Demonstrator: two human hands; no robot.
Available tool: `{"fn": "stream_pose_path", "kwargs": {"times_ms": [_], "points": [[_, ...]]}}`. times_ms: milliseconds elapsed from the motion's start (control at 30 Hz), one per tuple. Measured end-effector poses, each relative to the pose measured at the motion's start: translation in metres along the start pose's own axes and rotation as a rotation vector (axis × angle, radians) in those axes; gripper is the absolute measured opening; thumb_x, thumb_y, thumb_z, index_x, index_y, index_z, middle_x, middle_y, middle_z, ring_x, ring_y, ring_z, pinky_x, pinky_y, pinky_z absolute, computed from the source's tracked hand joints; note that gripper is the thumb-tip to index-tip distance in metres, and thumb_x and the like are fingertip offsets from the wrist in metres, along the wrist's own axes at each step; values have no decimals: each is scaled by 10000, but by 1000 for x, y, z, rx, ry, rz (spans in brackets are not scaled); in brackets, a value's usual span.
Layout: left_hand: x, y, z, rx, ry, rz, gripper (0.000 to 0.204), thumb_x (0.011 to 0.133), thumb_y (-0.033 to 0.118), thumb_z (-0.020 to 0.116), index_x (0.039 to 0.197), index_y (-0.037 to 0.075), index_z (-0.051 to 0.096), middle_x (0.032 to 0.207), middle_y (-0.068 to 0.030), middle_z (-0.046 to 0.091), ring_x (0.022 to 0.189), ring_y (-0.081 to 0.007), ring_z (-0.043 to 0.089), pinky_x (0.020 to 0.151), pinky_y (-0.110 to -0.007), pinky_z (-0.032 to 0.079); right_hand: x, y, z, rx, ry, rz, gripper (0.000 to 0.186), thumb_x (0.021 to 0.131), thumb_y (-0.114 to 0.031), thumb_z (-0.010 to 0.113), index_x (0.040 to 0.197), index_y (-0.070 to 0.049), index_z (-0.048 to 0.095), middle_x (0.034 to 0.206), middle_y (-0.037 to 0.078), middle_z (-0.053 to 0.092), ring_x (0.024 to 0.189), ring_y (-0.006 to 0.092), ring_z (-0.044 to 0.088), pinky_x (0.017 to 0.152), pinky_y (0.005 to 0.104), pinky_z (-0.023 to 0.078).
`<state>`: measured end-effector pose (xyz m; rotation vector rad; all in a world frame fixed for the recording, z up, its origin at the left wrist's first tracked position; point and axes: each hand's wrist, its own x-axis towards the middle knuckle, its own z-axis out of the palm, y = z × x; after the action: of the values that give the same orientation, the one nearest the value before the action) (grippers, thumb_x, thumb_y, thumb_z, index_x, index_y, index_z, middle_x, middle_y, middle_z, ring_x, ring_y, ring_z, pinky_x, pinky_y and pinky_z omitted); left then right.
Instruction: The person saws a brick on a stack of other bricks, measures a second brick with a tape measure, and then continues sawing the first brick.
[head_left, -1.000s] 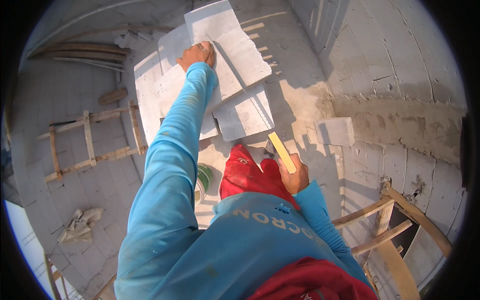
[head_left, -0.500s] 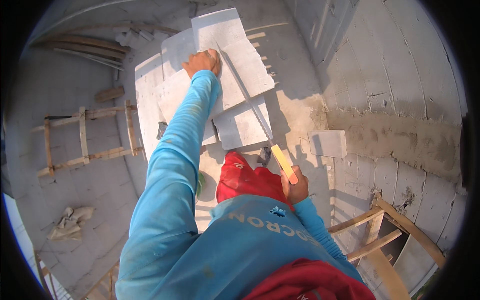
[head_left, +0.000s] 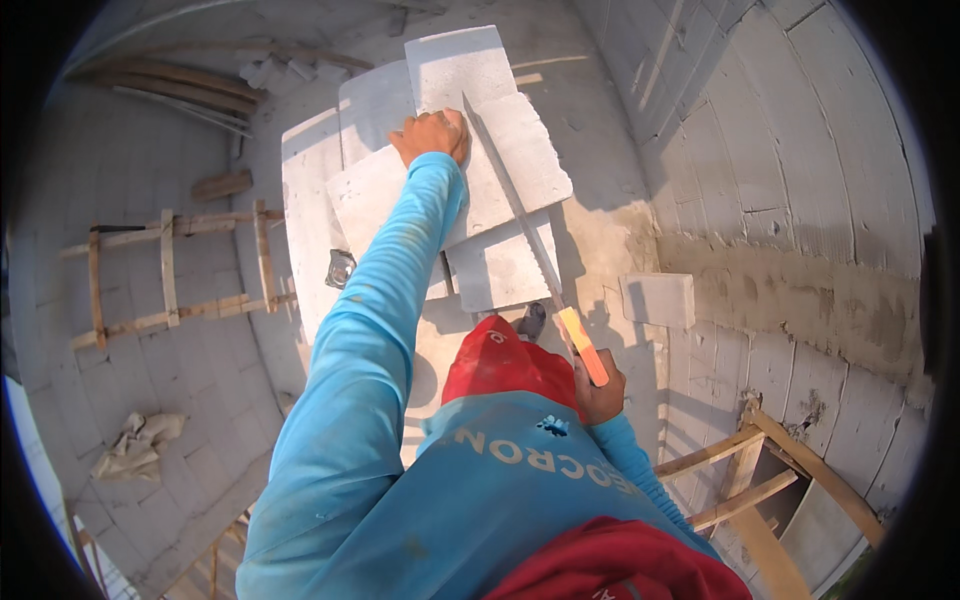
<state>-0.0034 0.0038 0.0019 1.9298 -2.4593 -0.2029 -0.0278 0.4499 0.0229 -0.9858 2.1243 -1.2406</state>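
Saw (head_left: 520,225) with the orange-yellow handle sits in the right hand (head_left: 598,388), fingers wrapped shut around the grip near the person's waist, blade running up across the pale block (head_left: 515,165) on the stacked blocks. Farther out, the left hand (head_left: 432,135) lies flat with fingers together on that block, touching the blade line. Likely risks: the blade jumps toward those fingers, or the overhanging block shifts on the stack.

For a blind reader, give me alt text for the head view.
Left hand presses a grey block flat while the right hand holds a handsaw by its orange handle, blade laid across the block. A wooden ladder lies at the left.
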Motion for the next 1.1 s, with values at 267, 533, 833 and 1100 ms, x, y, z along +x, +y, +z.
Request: {"fn": "stream_pose_path", "kwargs": {"times_ms": [267, 533, 833, 1100], "points": [[1, -4, 1, -54, -6, 11, 571, 1065, 376, 334, 1002, 65, 810, 1081, -101, 766, 1153, -264, 641, 1108, -557, 374, 73, -34, 26, -16, -58, -19, 164, 992, -159, 689, 1049, -21, 623, 807, 181, 685, 720, 393, 707, 636, 430, 545], [-2, 9, -5, 0, -71, 155, 596, 1062, 385, 303, 994, 72, 805, 1090, -108, 762, 1158, -254, 642, 1057, -500, 405, 34, -38, 48, 69, 67, 63, 147, 1007, -156, 671, 1040, -16, 643, 776, 139, 667, 677, 255, 683, 641, 378, 529], [0, 13, -4, -7, -78, 163, 614, 1066, 385, 294, 1021, 27, 791, 1114, -123, 756, 1180, -269, 630, 1082, -497, 400, 20, -48, 58, -4, 87, 135, 167, 986, -174, 698, 1029, -28, 628, 804, 183, 681, 683, 390, 694, 612, 430, 536], [6, 6, 9, -2, -5, 168, 582, 1063, 388, 339, 1032, 46, 809, 1134, -117, 764, 1166, -284, 638, 1086, -522, 399, -44, -34, 45, -39, 98, 93, 145, 974, -138, 705, 1026, -24, 632, 764, 180, 664, 704, 394, 712, 605, 442, 544]]}}
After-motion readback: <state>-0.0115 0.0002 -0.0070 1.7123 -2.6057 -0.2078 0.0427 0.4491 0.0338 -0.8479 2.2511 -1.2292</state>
